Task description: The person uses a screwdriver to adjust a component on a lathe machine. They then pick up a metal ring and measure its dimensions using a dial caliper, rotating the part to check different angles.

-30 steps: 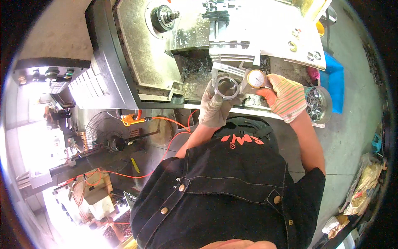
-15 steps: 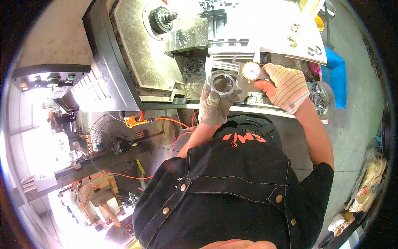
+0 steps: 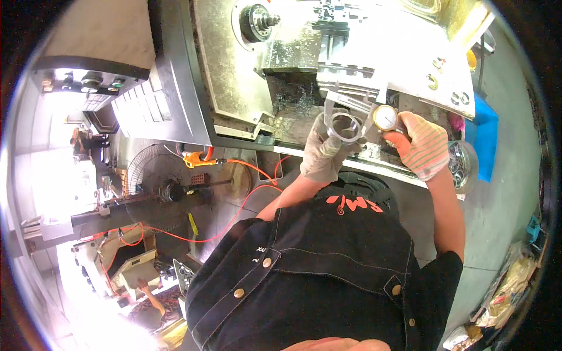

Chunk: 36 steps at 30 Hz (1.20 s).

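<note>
My left hand (image 3: 321, 153), in a greyish glove, is closed round a metal ring (image 3: 346, 140) and holds its open face upward. My right hand (image 3: 422, 146) wears a striped glove and grips a dial caliper (image 3: 386, 117) by the end beside its round yellow-rimmed dial. The caliper's beam crosses just beyond the ring, and its two jaws reach down on either side of it. Whether both jaws touch the metal I cannot tell. The left fingers are partly hidden under the ring.
Ahead stands a machine with a round spindle (image 3: 257, 23). Loose rings (image 3: 459, 97) lie on the bright worktop (image 3: 404, 58). To the right are a round container (image 3: 468, 175) of rings and a blue bin (image 3: 487, 137). A fan (image 3: 170, 190) and orange hose (image 3: 249, 165) are at left.
The view has shifted, so hands and machine appear further right. The caliper has tilted, its dial end now lower against the ring. Both hands keep their holds.
</note>
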Each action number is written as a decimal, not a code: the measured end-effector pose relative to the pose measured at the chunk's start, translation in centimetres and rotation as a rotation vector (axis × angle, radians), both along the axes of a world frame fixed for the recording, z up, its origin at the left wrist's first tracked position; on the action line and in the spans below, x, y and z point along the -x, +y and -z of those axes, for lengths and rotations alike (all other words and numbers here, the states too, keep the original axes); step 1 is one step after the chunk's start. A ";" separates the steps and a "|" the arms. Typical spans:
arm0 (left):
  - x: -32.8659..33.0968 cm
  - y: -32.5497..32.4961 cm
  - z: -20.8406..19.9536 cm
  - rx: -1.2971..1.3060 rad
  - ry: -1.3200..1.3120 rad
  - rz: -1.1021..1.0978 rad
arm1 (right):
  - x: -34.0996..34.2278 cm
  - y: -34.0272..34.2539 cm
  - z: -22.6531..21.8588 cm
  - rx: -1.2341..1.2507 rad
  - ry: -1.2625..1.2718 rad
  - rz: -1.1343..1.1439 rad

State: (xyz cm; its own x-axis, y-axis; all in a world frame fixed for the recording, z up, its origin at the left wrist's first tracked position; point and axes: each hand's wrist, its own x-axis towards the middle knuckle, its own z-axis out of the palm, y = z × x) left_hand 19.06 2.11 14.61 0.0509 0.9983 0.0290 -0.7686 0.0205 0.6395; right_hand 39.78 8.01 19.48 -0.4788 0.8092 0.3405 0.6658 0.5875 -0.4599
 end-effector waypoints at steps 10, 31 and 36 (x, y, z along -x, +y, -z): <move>0.0 0.1 0.5 0.011 0.018 0.000 | -0.1 -0.1 1.0 -0.070 0.031 -0.007; -0.2 0.1 0.4 0.045 0.051 -0.045 | -0.2 -0.1 1.1 -0.071 0.057 -0.020; -0.4 0.1 0.5 0.034 0.046 -0.041 | -0.3 -0.1 1.1 -0.062 0.036 -0.015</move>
